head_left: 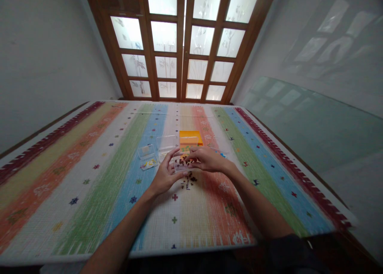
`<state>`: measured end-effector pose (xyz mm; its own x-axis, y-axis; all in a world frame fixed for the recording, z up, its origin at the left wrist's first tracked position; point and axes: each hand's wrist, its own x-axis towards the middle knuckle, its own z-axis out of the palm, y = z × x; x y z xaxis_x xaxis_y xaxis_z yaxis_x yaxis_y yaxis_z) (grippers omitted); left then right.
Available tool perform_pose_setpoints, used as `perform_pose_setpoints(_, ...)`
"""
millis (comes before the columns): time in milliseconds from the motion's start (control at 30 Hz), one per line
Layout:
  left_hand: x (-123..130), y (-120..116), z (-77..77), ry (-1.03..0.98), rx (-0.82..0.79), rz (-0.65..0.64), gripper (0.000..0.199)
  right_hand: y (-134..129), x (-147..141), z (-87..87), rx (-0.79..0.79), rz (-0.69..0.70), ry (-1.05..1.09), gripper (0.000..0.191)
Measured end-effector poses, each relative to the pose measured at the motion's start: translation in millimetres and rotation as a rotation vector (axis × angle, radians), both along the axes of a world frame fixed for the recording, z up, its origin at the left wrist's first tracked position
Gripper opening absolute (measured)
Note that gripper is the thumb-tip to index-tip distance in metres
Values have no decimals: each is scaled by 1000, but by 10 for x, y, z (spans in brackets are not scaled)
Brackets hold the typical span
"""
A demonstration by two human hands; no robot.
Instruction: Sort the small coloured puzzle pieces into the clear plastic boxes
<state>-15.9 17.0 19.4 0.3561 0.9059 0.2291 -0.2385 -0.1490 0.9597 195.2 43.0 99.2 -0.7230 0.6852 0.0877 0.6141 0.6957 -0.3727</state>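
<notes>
Clear box (pixel 178 168) of brown bits (pixel 182 162), held between two hands above the striped surface (pixel 89 194).
The left hand (pixel 164 177) curls thumb and fingers round the box's left side, seemingly to steady it and leave its top free; the right hand (pixel 208 159) bends over the box's right side, fingers drawn together at the bits, though whether they pinch one I cannot tell. Loose bits (pixel 193 179) lie on the near side of the box, close enough to be within easy reach. Left of the box, a small case (pixel 149 162) lies open, its walls likely keeping the yellow pieces (pixel 149 162) together. Beyond the box sits an orange tray (pixel 191 134).
</notes>
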Motion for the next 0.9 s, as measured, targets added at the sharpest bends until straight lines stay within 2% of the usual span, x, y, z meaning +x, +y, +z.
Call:
perform_pose_setpoints(267,-11,3,7,14,25,-7,80,-16,10,64,-6,-6,12,20)
perform_pose_setpoints(567,-14,-7,47,0,4,-1,80,-2,4,-8,31,-6,12,19)
perform_pose_setpoints(733,-9,1,39,-5,-9,10,82,-24,86,27,3,26,123,22)
perform_pose_setpoints(900,-26,37,39,0,13,37,80,-82,255,34,21,-35,261,22)
